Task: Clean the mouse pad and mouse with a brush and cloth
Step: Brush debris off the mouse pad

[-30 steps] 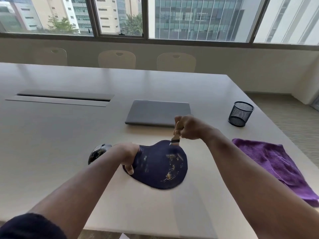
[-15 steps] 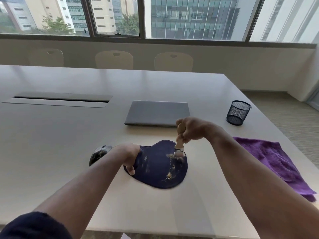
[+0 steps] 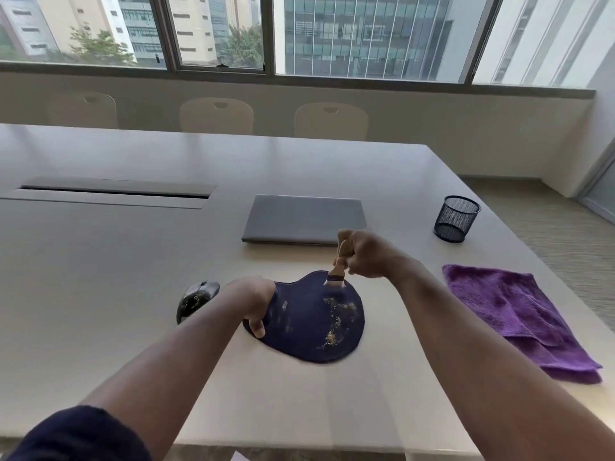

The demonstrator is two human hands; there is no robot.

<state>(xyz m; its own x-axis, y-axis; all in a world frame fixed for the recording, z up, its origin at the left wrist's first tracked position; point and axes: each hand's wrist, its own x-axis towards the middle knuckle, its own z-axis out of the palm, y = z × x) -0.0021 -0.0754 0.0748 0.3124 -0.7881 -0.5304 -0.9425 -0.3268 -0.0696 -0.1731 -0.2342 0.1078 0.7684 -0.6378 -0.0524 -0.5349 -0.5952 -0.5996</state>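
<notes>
A dark blue mouse pad [image 3: 309,322] lies on the white table, with yellowish crumbs scattered over its right half. My left hand [image 3: 253,299] grips the pad's left edge, thumb over the rim. My right hand [image 3: 367,254] is closed on a small wooden-handled brush [image 3: 336,271], whose bristles touch the pad's far edge. A black mouse [image 3: 197,299] dusted with crumbs sits just left of my left hand. A purple cloth [image 3: 519,319] lies flat to the right of the pad.
A closed grey laptop [image 3: 304,218] lies beyond the pad. A black mesh pen cup [image 3: 456,218] stands at the back right near the table's edge. A cable slot [image 3: 113,192] runs across the table's left. Chairs line the far side.
The brush swept down onto the pad's middle, then came back up to the far edge. My left hand stayed on the pad's left edge.
</notes>
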